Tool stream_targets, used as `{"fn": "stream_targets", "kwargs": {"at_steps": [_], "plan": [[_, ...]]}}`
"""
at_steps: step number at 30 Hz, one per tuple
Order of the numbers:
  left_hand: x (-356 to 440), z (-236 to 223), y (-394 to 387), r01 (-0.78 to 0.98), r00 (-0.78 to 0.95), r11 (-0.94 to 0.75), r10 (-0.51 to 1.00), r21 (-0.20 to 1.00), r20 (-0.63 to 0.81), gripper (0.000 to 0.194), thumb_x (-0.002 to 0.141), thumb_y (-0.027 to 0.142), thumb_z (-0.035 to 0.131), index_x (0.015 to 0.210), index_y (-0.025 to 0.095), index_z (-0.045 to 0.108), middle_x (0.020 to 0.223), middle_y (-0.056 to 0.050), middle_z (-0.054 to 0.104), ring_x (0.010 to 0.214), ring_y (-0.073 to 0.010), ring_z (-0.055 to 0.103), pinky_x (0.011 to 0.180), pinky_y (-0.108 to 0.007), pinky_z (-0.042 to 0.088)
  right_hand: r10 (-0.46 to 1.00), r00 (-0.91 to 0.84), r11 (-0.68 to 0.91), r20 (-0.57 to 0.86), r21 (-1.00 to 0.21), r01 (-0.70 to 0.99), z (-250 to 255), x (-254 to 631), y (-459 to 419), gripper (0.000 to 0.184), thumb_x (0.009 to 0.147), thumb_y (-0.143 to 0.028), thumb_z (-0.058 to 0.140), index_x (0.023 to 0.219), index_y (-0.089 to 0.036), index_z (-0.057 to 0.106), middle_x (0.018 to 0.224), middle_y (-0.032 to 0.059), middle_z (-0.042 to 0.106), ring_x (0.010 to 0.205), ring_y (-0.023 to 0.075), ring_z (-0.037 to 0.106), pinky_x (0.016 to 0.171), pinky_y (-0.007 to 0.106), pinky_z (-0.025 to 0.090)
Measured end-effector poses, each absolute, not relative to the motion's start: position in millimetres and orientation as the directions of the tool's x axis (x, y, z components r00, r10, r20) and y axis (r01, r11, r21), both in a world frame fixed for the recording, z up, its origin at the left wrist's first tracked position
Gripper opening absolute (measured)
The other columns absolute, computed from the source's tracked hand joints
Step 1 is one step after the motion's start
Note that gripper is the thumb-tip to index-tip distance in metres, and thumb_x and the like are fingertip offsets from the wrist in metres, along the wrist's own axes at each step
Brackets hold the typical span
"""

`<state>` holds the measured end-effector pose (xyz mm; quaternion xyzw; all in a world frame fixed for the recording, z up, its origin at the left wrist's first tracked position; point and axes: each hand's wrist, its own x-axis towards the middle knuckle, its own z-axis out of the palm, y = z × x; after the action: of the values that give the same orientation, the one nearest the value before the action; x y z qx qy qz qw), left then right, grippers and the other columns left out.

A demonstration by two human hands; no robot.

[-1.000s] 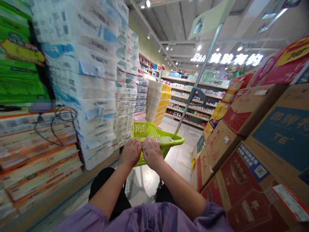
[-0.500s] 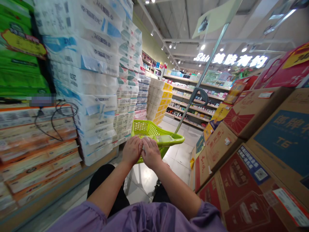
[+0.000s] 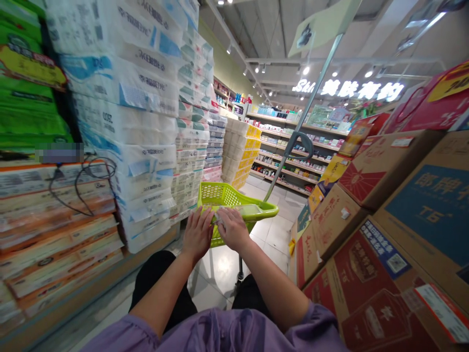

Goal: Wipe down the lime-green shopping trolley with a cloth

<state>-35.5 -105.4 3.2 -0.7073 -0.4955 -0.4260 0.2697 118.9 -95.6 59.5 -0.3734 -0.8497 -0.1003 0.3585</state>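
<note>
Near rim of green cart [image 3: 234, 196] covered by left hand [image 3: 198, 232] and right hand [image 3: 232, 228]; finger closure underneath hidden, cannot be told. Cart stood on tiled floor [image 3: 271, 234]. Plastic judged light, stiff, smooth; rim best gripped with 2 hands. "T6" read on carton [image 3: 427, 205], "美肤有约" on lit sign [image 3: 361, 90].

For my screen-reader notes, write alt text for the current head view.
A person's left hand and right hand are close together at the near side of a lime-green basket in a shop. White wrapped packs are stacked on the left, cardboard cartons on the right, stocked shelves ahead.
</note>
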Motion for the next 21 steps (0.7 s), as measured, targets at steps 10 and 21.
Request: {"fn": "stream_targets", "kwargs": {"at_steps": [10, 21], "plan": [[-43, -6, -103, 0.913, 0.113, -0.403, 0.392, 0.06, 0.913, 0.063, 0.09, 0.015, 0.037, 0.148, 0.007, 0.013, 0.141, -0.022, 0.044, 0.136, -0.0279, 0.037, 0.107, -0.048, 0.038, 0.539, -0.539, 0.727, 0.648, -0.035, 0.685, 62, 85, -104, 0.041, 0.087, -0.023, 0.048, 0.127, -0.015, 0.053, 0.127, 0.0102, 0.058, 0.123, 0.0237, 0.043, 0.109, 0.038, 0.032], [-37, 0, -106, 0.93, 0.163, -0.368, 0.439, 0.011, 0.883, 0.069, 0.083, 0.011, 0.043, 0.147, 0.012, 0.02, 0.141, -0.021, 0.045, 0.135, -0.0302, 0.039, 0.108, -0.05, 0.036, 0.615, -0.465, 0.653, 0.637, -0.08, 0.753, 65, 97, -103, 0.029, 0.083, -0.02, 0.052, 0.11, -0.017, 0.061, 0.112, 0.0095, 0.063, 0.111, 0.0233, 0.05, 0.099, 0.037, 0.039]]}}
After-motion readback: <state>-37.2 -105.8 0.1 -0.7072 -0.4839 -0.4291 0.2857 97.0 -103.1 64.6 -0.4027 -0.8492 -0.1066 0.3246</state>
